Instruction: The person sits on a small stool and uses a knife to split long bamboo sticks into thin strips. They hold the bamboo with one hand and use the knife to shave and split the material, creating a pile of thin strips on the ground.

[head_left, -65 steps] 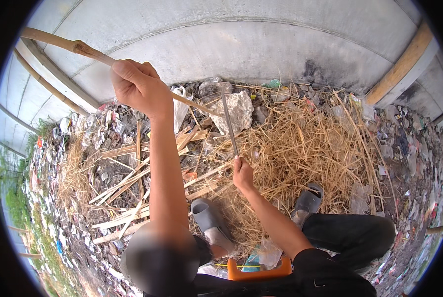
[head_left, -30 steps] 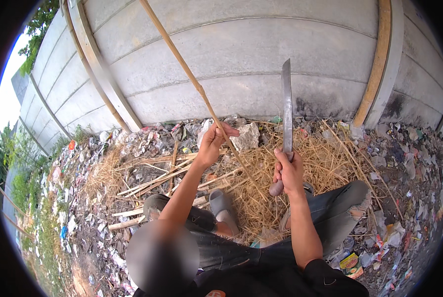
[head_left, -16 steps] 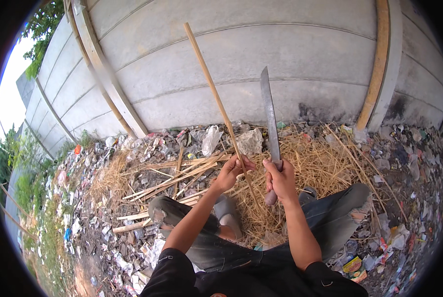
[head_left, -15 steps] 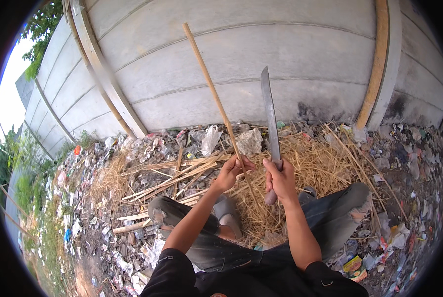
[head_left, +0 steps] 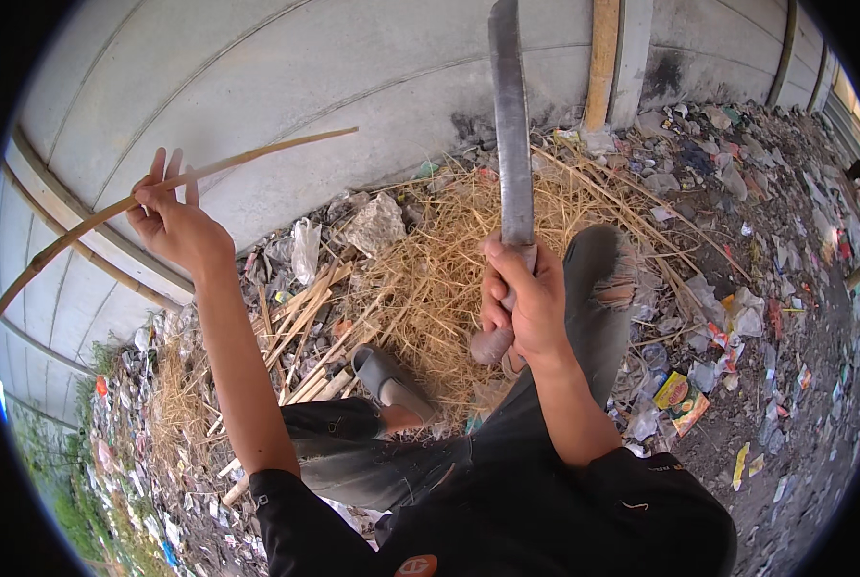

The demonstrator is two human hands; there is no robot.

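Observation:
My left hand point(head_left: 168, 219) is raised out to the left and grips a long thin bamboo strip point(head_left: 228, 162), which lies almost level in front of the concrete wall. My right hand point(head_left: 521, 303) is wrapped around the handle of a long machete point(head_left: 510, 125) whose grey blade points straight up. I sit on the ground with both knees bent, dark ripped trousers and a grey sandal point(head_left: 391, 383) showing below the hands.
A grey concrete panel wall point(head_left: 353, 67) rises ahead, with a wooden post point(head_left: 603, 58) leaning on it. Dry straw point(head_left: 439, 269) and several split bamboo strips point(head_left: 305, 337) lie before my feet. Plastic litter point(head_left: 728, 317) covers the dirt to the right and left.
My left hand has swung the bamboo strip out to the left and laid it nearly level. The machete stays upright in my right hand. My view has turned to the right.

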